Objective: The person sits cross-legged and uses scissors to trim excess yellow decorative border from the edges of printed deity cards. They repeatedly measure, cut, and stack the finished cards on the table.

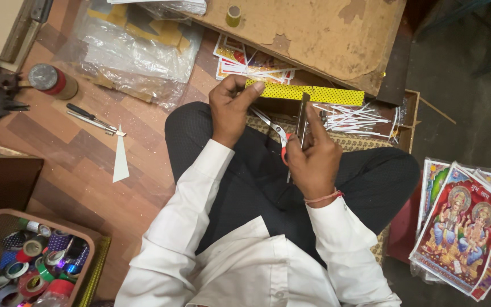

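The left hand [228, 111] pinches the near end of a yellow dotted strip [308, 94] between thumb and forefinger, holding it level just in front of the worn board [313, 34]. The right hand [312, 156], fingers curled tight, grips open scissors [291, 133] whose blades meet the strip's underside. White paper slivers [353, 118] lie just right of the scissors.

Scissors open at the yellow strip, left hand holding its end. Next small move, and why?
Probably close the scissors through the yellow dotted strip. The blades stand open at it in the right hand, while the left hand pinches the strip's left end, so it looks held ready for a cut.
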Tool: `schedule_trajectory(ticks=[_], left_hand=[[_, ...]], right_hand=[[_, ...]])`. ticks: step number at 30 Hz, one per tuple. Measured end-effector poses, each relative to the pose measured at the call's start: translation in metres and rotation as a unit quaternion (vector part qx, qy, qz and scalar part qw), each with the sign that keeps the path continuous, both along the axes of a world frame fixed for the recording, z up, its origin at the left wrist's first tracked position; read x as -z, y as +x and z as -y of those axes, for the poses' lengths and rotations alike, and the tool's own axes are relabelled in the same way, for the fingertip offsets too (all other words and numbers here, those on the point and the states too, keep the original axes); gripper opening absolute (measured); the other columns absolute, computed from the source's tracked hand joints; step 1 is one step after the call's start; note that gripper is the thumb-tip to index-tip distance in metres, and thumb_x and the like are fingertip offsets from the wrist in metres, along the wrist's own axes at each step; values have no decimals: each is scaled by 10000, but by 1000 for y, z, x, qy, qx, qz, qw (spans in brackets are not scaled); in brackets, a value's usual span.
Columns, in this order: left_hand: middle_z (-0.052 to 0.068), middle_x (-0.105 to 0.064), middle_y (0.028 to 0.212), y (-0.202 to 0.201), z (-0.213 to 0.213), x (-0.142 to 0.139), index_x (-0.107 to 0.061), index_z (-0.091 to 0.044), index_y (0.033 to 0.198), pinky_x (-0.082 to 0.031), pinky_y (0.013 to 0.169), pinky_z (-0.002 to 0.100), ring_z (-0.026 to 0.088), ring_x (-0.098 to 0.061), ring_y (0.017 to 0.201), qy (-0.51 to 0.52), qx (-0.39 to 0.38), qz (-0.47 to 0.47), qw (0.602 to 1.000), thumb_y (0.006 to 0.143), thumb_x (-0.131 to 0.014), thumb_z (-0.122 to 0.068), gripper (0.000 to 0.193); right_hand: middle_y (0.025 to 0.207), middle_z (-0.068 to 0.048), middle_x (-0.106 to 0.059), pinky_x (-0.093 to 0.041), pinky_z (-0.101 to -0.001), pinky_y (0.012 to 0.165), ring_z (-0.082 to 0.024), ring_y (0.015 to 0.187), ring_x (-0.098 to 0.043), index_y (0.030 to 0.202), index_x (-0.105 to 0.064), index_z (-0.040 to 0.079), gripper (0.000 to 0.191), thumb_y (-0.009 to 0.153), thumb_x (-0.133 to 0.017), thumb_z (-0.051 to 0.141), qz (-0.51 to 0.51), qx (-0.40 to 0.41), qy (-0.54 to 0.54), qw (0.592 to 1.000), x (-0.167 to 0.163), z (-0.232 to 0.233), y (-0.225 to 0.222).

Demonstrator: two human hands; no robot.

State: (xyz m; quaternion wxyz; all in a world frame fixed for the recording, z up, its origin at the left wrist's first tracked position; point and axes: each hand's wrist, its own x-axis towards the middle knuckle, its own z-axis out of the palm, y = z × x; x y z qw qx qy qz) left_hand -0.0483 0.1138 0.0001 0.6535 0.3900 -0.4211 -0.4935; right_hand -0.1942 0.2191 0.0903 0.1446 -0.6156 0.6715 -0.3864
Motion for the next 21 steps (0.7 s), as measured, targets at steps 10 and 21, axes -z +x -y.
schedule_trajectory(ticks=[10, 21], left_hand=[[-50, -668, 797, -1, 0, 5, -687, -24, 880, -452, 645, 190, 11, -559, 709, -1, 14, -21, 1000, 922, -784, -44, 108], [-41, -668, 806, -1, -3, 5, -678, -21, 889, -468, 668, 193, 20, -575, 723, -4, 22, -41, 999, 928, -783, -29, 113]], right_hand=[[547, -42, -524, -423, -291, 477, -82, 453, -480, 1428, -611, 22, 598, 835, -683, 47, 0, 10, 23, 1000, -5, 1, 0], [991, -31, -773, -542, -227, 600, -68, 682, -660, 1528, -512, 28, 610, 951, -700, -34, 191, 24, -18, 981, 7, 17, -40]])
